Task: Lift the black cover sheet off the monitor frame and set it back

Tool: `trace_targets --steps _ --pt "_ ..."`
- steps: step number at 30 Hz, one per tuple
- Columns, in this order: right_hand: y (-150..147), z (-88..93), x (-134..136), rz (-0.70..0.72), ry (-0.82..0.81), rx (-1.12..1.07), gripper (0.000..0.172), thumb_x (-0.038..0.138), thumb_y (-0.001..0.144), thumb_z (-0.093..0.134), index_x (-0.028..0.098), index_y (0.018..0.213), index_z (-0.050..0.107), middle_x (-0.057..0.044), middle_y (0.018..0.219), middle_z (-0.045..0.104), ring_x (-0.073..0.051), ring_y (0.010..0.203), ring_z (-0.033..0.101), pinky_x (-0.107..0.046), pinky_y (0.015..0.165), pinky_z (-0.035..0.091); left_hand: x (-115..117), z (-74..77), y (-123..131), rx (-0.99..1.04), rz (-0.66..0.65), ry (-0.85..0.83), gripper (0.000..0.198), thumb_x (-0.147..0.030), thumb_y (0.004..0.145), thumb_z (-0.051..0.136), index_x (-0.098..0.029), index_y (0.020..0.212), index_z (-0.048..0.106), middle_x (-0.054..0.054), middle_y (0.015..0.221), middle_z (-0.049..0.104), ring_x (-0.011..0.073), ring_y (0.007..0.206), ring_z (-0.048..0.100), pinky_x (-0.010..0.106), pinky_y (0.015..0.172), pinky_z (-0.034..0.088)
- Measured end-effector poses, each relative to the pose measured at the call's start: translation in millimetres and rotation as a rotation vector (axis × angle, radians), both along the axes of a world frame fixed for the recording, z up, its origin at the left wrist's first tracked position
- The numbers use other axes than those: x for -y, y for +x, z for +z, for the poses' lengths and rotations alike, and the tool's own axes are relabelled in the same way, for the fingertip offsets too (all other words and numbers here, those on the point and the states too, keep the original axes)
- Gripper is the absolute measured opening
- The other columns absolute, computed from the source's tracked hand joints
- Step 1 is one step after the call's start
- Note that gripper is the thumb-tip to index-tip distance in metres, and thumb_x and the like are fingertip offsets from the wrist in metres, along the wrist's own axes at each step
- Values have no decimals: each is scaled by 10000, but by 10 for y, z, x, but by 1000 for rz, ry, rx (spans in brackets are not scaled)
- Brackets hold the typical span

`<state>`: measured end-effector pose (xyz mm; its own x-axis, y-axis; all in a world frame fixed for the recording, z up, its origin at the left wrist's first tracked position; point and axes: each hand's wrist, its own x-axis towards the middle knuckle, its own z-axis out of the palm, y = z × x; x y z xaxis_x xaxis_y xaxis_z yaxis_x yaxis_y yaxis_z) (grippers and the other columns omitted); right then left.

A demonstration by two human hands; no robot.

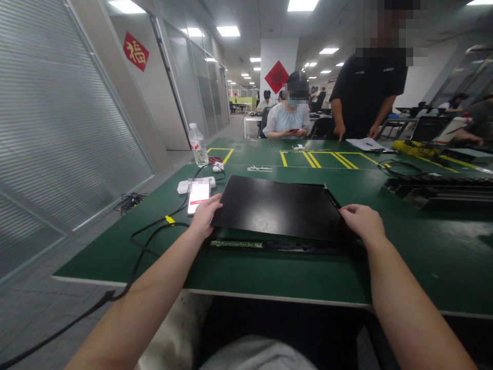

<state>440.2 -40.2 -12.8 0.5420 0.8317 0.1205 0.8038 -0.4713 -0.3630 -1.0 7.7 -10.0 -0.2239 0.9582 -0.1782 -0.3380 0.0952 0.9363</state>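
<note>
A flat black display panel is gripped at its two short sides, tilted over a dark frame on the green table. My left hand pinches the panel's left edge, fingers closed. At the right edge, the fingers of my right hand are closed on the panel too; its lower fingers are partly hidden. Along the frame's near side, a strip of green circuit board shows below the panel. The panel covers the rest of the frame's inside. A lit phone lies just beyond my left hand.
A power strip and black cable lie at the left, the cable running off the table edge. A water bottle stands behind. Stacked black frames occupy the right. Two people are across the green table, one seated, one standing.
</note>
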Motion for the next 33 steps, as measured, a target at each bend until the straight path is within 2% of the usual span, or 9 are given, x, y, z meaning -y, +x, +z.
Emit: trace_targets --steps 5,13,20,33 --pt "54 -21 -9 -17 21 -33 399 425 871 596 258 1086 888 -134 1025 817 -333 941 752 -383 759 554 -4 0 5 -9 13 4 563 -10 680 682 -97 1224 798 72 811 819 230 783 779 296 722 618" --pt "102 -66 -40 -35 33 -46 397 431 871 603 250 1081 887 -138 1030 818 -335 913 751 -385 734 541 5 26 30 10 38 3 533 7 656 668 -81 1165 798 60 796 809 186 686 734 260 649 585" --pt "106 -95 -60 -28 86 -22 337 429 828 665 253 1001 894 -152 958 811 -340 848 745 -402 727 550 24 51 49 8 48 -3 490 15 651 659 -103 1102 810 43 775 803 182 678 729 264 653 586" --pt "104 -89 -53 -31 69 -54 347 424 846 641 265 1024 893 -132 975 815 -341 879 744 -399 715 529 -1 1 15 -50 32 7 555 -21 664 692 -104 1201 808 62 800 806 227 766 767 310 728 613"
